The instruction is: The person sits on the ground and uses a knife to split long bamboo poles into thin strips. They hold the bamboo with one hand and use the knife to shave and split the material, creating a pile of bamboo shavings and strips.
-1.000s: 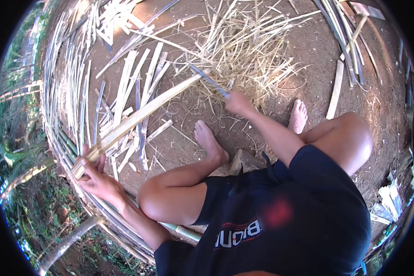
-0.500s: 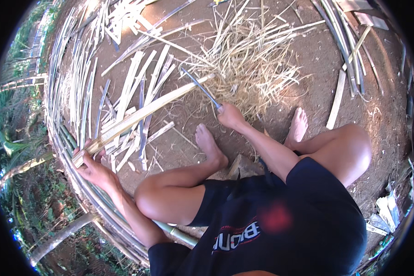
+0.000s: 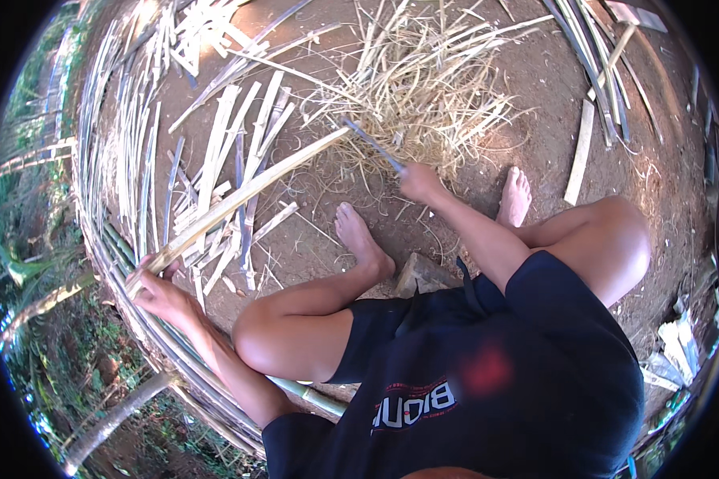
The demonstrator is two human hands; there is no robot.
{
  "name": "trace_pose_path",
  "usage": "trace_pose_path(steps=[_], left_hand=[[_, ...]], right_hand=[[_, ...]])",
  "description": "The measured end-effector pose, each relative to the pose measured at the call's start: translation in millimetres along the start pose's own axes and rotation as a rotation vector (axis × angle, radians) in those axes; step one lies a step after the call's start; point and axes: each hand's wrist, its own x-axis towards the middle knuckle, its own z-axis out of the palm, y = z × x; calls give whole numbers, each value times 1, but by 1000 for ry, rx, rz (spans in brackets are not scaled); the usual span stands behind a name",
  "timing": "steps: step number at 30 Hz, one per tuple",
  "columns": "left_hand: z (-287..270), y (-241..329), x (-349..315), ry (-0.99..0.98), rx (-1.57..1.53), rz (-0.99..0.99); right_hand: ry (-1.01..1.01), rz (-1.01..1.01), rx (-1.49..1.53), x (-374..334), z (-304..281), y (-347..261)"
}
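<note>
My left hand is wrapped round the near end of a long pale bamboo strip. The strip slants up and to the right, away from me. In my right hand is the handle of a long-bladed knife, mostly covered by my fingers. The blade points up and left, its tip by the far end of the strip; whether they touch I cannot tell. Beyond the knife lies a heap of thin bamboo shavings. Shorter split bamboo pieces lie beneath and behind the strip.
Long bamboo slats are spread along the left side, beside a low bamboo pole edge with greenery past it. More slats lie at the far right. A block sits between my bent legs on the dirt ground.
My right hand has moved right with the knife, bringing the blade tip to the strip's far end. My left hand stays on the strip at about the same place.
</note>
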Motion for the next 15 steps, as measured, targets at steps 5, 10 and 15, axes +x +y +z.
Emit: trace_pose_path(steps=[5,10,15], left_hand=[[1,-3,8,53,29,24],[-4,-14,18,-85,-32,0],[10,3,0,32,-50,-32]], right_hand=[[52,-341,47,-30,25,-37],[52,62,48,12,6,31],[64,-163,204,-47,25,-51]])
